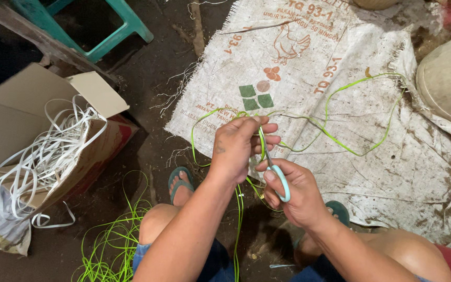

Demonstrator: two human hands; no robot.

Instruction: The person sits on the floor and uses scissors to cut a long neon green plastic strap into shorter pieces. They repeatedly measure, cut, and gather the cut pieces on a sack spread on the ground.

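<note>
Green strip (pixel 340 143) pinched in the left hand (pixel 238 146) above a woven sack (pixel 392 172). Right hand (pixel 296 193) grips light-blue scissors (pixel 277 175), blades at the strip.

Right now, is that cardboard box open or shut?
Open. The box has its flaps folded out, and white strips spill over its edge.

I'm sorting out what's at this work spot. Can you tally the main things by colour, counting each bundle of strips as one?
Green: 2 - strip held by the left hand, strip bundle on the floor
White: 2 - strip bundle in the box, printed sack
Light blue: 1 - scissors in the right hand
Teal: 1 - stool
Brown: 1 - cardboard box
Total: 7
</note>
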